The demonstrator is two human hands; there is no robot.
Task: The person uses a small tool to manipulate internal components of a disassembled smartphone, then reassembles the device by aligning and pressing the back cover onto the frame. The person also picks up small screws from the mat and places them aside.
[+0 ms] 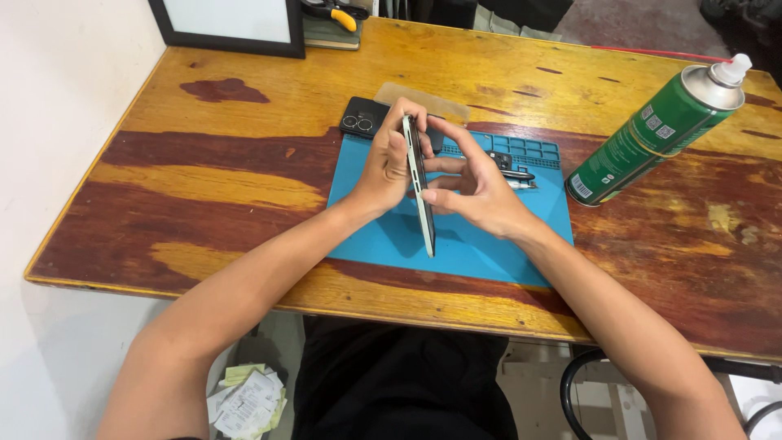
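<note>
I hold a slim smartphone (421,189) on its edge above a blue work mat (456,244), its pale metal side frame facing up. My left hand (387,163) grips the phone from the left, fingers curled over its far end. My right hand (472,183) presses against its right face, fingertips near the top edge. Behind my left hand a black phone back cover (361,116) with two camera rings lies on the wooden table (244,187). A small dark tool (513,169) rests on the mat beyond my right hand.
A green spray can (652,134) with a white nozzle stands tilted at the right. A black-framed white board (232,23) and yellow-handled pliers (338,15) sit at the far edge. A tan plastic card (444,104) lies past the mat. Paper slips (248,399) lie on the floor.
</note>
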